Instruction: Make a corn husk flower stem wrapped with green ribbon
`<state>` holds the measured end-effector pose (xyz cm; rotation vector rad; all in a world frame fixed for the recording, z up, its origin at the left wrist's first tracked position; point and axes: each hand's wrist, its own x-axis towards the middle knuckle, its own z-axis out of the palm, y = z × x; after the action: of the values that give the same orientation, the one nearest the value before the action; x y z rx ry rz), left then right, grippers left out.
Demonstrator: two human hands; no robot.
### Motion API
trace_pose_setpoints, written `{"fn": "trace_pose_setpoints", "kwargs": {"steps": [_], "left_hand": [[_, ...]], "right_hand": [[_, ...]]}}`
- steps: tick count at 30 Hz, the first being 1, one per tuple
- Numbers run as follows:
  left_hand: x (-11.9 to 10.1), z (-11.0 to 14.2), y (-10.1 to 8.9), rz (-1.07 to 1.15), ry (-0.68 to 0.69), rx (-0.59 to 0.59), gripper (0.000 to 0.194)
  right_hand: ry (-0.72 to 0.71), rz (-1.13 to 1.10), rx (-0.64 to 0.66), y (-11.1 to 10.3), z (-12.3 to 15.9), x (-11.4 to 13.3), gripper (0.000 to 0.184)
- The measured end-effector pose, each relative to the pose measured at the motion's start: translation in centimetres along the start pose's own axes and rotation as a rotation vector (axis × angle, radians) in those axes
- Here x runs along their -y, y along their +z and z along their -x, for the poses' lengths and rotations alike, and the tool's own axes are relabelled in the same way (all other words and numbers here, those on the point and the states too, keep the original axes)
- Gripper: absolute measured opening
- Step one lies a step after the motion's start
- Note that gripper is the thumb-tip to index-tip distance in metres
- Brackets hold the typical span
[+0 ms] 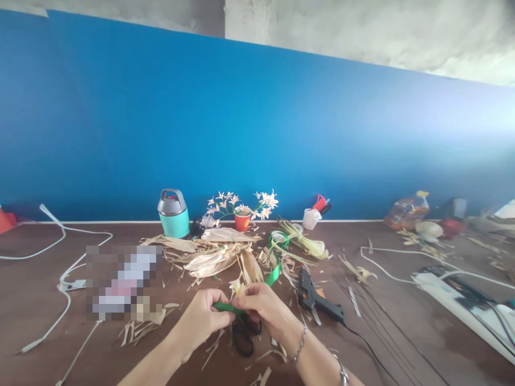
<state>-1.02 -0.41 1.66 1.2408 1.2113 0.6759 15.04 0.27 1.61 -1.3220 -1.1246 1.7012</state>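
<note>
Green tape [225,307] between left hand [205,317] and right hand [270,306], both pinching it

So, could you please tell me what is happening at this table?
A person's left hand and right hand pinch a green strip, with a pale flower at the right fingertips. Dried husks lie spread beyond the hands, and a black glue gun lies to their right. Near the blue wall, blossoms on green stems stand in a red cup.

Open gap at back edge of table [354,232] between white cup [309,220] and bottle [405,213], husks [215,261] blocking mid-table, glue gun [308,289] beside.
</note>
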Motion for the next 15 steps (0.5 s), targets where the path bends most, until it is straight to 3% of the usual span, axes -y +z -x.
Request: {"fn": "trace_pose_setpoints", "kwargs": {"steps": [8, 15], "left_hand": [[-0.36, 0.17, -0.18, 0.127, -0.036, 0.042, 0.017], [0.14, -0.16, -0.20, -0.014, 0.030, 0.032, 0.020]], "right_hand": [[-0.057, -0.146, 0.102, -0.29, -0.12, -0.20, 0.027], [-0.016, -0.040, -0.011, 0.04, -0.02, 0.07, 0.037]]}}
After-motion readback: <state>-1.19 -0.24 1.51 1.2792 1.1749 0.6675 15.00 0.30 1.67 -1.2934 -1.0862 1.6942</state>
